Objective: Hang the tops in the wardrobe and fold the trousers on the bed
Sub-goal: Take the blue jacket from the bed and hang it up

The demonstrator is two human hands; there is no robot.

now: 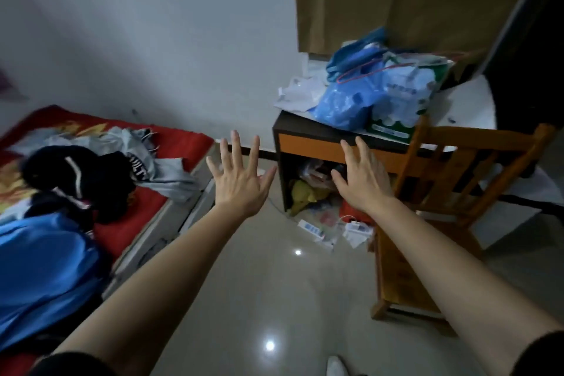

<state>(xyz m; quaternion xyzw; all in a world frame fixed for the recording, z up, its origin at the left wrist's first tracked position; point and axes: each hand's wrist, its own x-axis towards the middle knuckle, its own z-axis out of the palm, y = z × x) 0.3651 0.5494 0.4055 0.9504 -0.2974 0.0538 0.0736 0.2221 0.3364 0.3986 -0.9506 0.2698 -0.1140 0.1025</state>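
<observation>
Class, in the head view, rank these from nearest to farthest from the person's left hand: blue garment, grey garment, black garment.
1. grey garment, at the bed's right edge, just left of the left hand.
2. black garment, mid-bed, further left.
3. blue garment, lower left corner.

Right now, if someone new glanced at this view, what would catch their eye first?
Two bare arms stretch forward mid-frame, left hand and right hand both spread open and holding nothing. On the left, unsorted clothes, a black garment, a grey top and a blue garment, lie heaped on the red bed. On the right, blue plastic bags crowd a small table next to a wooden chair.
</observation>
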